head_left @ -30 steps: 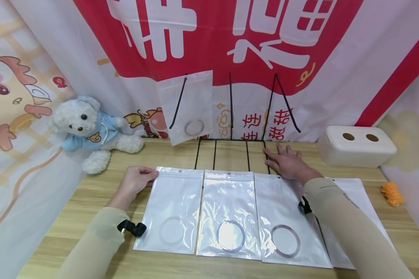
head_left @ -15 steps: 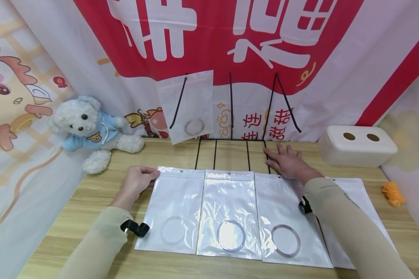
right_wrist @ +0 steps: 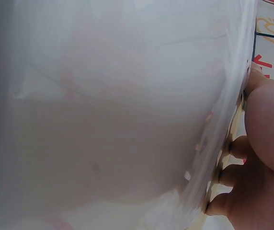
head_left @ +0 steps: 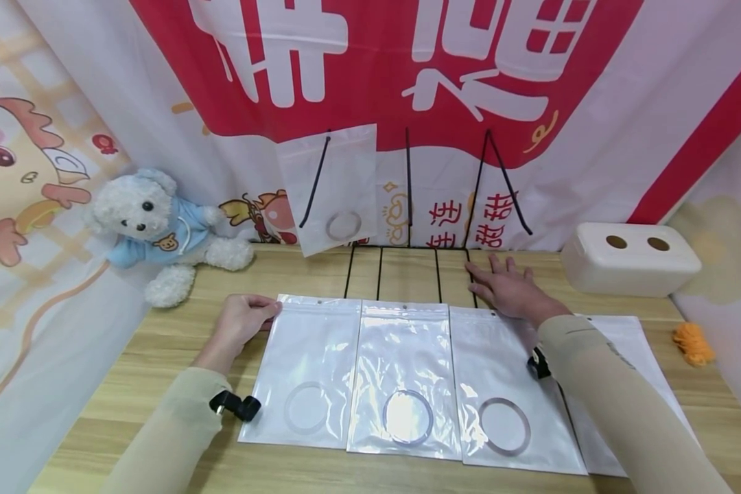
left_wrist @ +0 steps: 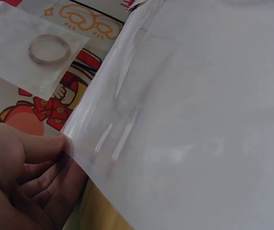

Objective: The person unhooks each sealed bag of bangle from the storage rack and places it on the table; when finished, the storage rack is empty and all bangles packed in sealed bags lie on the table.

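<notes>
My left hand (head_left: 237, 326) pinches the top left corner of the leftmost white zip bag (head_left: 318, 343) between thumb and fingers. The left wrist view shows the thumb on that bag's corner. A ring-shaped bangle (head_left: 305, 409) shows through its lower part. Beside it lie a second bag (head_left: 404, 363) and a third bag (head_left: 500, 357), each with a similar bangle. My right hand (head_left: 509, 291) rests on the table behind the third bag, fingers spread and holding nothing. My right forearm partly covers a fourth bag (head_left: 641, 357).
Another bag (head_left: 352, 178) with a bangle hangs from a black hook at the back, near more black rods (head_left: 409, 185). A white plush bear (head_left: 173, 233) sits at left. At right are a white box (head_left: 630, 264) with two holes and orange yarn (head_left: 694, 343).
</notes>
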`<state>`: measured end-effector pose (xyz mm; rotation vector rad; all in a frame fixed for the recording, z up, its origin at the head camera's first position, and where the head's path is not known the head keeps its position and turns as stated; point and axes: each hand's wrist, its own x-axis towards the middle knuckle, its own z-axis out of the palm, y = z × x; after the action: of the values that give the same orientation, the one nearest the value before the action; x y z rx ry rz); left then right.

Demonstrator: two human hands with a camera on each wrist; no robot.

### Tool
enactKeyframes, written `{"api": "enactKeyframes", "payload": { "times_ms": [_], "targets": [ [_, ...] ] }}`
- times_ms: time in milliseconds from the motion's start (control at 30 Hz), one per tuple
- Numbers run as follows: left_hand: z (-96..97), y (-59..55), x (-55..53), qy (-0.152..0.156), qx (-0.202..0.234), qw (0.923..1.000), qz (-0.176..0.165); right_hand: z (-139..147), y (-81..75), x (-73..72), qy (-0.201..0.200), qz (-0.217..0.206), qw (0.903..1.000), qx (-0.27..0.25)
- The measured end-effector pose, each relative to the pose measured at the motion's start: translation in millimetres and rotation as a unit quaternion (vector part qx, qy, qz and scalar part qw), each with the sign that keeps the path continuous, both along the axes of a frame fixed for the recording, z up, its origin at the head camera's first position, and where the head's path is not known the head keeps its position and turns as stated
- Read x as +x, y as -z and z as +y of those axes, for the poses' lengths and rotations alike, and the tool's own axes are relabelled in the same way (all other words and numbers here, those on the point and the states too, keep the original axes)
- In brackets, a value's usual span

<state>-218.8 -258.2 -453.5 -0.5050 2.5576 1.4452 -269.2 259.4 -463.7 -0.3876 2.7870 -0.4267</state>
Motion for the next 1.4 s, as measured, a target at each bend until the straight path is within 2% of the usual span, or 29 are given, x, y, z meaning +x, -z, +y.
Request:
{"api": "enactKeyframes", "payload": {
  "times_ms": [267, 367, 567, 833, 967, 1167, 1300, 1400],
  "targets": [
    [-4.1, -2.5, 0.6, 0.028, -0.009, 0.9996, -0.001, -1, -0.1, -0.5, -0.001, 0.003, 1.0000, 0.001],
    [-6.9, -4.8, 3.4, 0.042, -0.014, 0.9987, 0.025, -2, -0.7, -0.4, -0.001, 0.003, 1.0000, 0.000],
    [-15.0, -14.7, 9.9, 0.070, -0.075, 0.9907, 0.090, -3, -2.9, 0.1, 0.002, -0.001, 1.0000, -0.002],
    [-16.9, -28.6, 8.8, 0.075, -0.044, 0.9878, 0.129, -1, -1.2, -0.1, 0.002, -0.001, 1.0000, 0.000],
    [-14.5, -41.6, 5.1, 0.064, -0.037, 0.9853, 0.154, 0, -1.1, 0.0, 0.003, -0.002, 1.0000, -0.001],
    [-6.2, -67.6, -3.7, 0.027, -0.003, 0.9804, 0.195, 0, -1.9, 0.6, 0.004, -0.001, 1.0000, 0.001],
    [-0.6, -83.1, -12.2, 0.014, 0.034, 0.9721, 0.231, 0, -1.9, 0.6, 0.003, 0.000, 1.0000, 0.000],
    [4.2, -94.3, -18.8, 0.010, 0.043, 0.9628, 0.266, 0, -2.4, 0.8, 0.001, -0.001, 1.0000, -0.001]
  ]
}}
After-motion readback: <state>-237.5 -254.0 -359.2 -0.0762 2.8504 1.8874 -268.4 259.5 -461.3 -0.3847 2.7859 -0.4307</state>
